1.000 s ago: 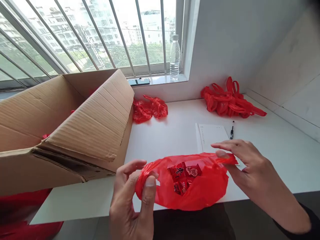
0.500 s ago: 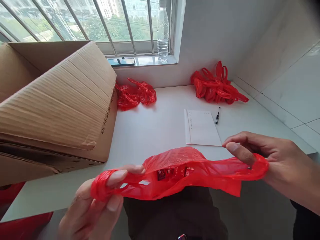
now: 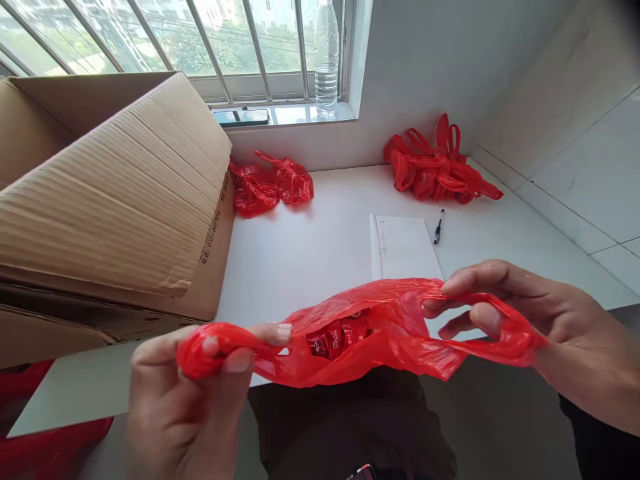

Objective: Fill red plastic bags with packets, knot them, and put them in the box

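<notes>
A red plastic bag (image 3: 385,333) is stretched sideways between my two hands, above the front edge of the white table. Through its gaping mouth I see several small red wrapped packets (image 3: 340,335). My left hand (image 3: 195,387) is closed on one handle, which is bunched around the fingers and pinched by the thumb. The other handle is looped over my right hand (image 3: 520,320); its thumb sits inside the loop and its fingertips grip the bag's edge near the mouth.
An open cardboard box (image 3: 115,193) stands at the left. Two knotted red bags (image 3: 273,185) lie beside it. More red bags (image 3: 435,167) are heaped at the back right. A notebook (image 3: 407,247), a pen (image 3: 439,228), a water bottle (image 3: 327,63) and a phone (image 3: 241,117) are also here.
The bag's mouth has opened wider, showing more of the packets. My right fingers have come down onto the bag's edge, and my left hand has risen slightly, wrapping its handle.
</notes>
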{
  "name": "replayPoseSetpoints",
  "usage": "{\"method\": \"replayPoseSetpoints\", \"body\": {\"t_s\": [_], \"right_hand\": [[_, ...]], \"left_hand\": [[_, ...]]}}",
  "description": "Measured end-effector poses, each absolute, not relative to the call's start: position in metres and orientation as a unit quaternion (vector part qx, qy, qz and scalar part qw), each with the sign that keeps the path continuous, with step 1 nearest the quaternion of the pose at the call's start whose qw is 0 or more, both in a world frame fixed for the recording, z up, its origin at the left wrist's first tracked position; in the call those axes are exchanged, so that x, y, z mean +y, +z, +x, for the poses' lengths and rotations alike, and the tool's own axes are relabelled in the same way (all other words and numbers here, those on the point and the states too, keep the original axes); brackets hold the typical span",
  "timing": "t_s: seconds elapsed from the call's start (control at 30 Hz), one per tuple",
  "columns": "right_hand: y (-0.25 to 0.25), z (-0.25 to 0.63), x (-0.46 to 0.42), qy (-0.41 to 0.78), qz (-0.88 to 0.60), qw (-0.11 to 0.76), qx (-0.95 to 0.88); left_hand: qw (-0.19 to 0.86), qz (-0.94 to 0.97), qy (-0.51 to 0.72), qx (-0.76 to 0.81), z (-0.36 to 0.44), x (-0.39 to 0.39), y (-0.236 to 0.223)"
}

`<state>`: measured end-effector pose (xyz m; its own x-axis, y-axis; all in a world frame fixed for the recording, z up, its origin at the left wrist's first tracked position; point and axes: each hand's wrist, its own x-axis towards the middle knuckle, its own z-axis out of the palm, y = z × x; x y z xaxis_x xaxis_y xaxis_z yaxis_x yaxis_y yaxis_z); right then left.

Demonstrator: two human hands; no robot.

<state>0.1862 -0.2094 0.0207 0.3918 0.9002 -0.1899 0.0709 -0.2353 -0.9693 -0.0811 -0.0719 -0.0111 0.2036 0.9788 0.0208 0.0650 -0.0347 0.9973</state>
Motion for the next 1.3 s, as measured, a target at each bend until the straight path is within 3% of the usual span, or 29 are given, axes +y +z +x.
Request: {"method": "replayPoseSetpoints", "body": {"t_s": [0.23,0.37,0.63,0.8,1.03,1.13,1.3], "right_hand": [[0.003,0.163,-0.184,0.509,-0.51,0.571,-0.393],[0.009,0.148,-0.171,0.494,-0.53,0.566,-0.393],[0.017,0.14,-0.151,0.442,-0.543,0.555,-0.449],[0.029,0.135,-0.142,0.383,-0.558,0.52,-0.521],[0.029,0.131,-0.136,0.28,-0.603,0.484,-0.568],[0.029,0.131,-0.135,0.26,-0.636,0.469,-0.555],[0.033,0.134,-0.136,0.325,-0.623,0.458,-0.545]], "left_hand": [[0.645,0.554,0.42,0.316,-0.052,-0.052,-0.014],[0.697,0.55,0.391,0.242,-0.034,-0.054,-0.005],[0.74,0.541,0.278,0.288,-0.019,-0.057,0.006],[0.642,0.697,0.162,0.274,-0.025,-0.059,0.017],[0.534,0.804,0.101,0.243,-0.027,-0.051,0.03],[0.543,0.804,0.074,0.233,-0.033,-0.049,0.033],[0.645,0.741,0.041,0.181,-0.035,-0.046,0.028]]}}
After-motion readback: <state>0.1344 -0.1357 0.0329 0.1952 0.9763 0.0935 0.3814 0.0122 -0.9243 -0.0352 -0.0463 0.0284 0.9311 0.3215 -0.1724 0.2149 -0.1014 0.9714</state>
